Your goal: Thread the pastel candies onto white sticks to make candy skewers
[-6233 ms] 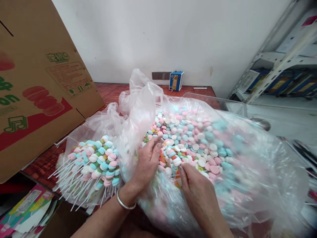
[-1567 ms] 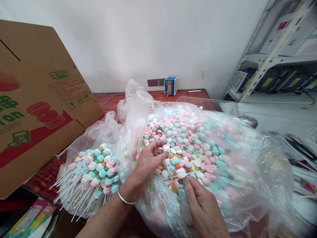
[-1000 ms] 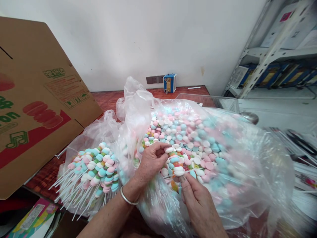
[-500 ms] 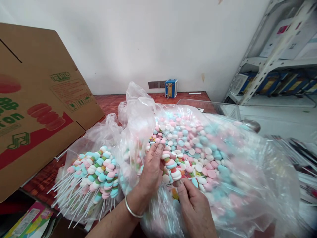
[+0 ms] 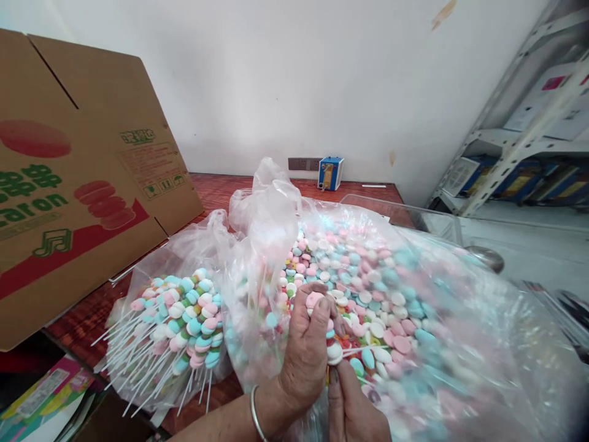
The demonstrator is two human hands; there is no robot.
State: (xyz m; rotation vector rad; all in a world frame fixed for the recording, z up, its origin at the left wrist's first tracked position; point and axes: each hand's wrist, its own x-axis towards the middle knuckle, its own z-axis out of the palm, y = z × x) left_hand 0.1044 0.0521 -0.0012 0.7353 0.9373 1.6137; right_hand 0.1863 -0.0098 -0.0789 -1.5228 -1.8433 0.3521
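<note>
My left hand [image 5: 306, 353] is closed around the upper part of a candy skewer [image 5: 335, 353], a stack of soft pink, blue and white discs. Its fingers and thumb hide most of the stack; a pink disc shows at the top and a white one at the bottom. Just below the white disc, my right hand [image 5: 356, 405] pinches the lower end, where the stick is mostly hidden. Both hands are over a large clear plastic bag [image 5: 271, 212] holding many loose pastel candies [image 5: 400, 344] and ring-shaped gummies. White sticks [image 5: 363, 350] lie on the candies beside my hands.
Left of the hands, a second plastic bag [image 5: 202, 224] bears a heap of candy skewers [image 5: 193, 316], sticks towards me. A printed cardboard box [image 5: 96, 92] stands at left. Behind are a blue device [image 5: 330, 174], a clear bin [image 5: 432, 218] and a metal shelf [image 5: 494, 166].
My left hand has gone from pinching the skewer's side to wrapping around its discs. My right hand stays at the bottom end. The view has shifted a little to the left.
</note>
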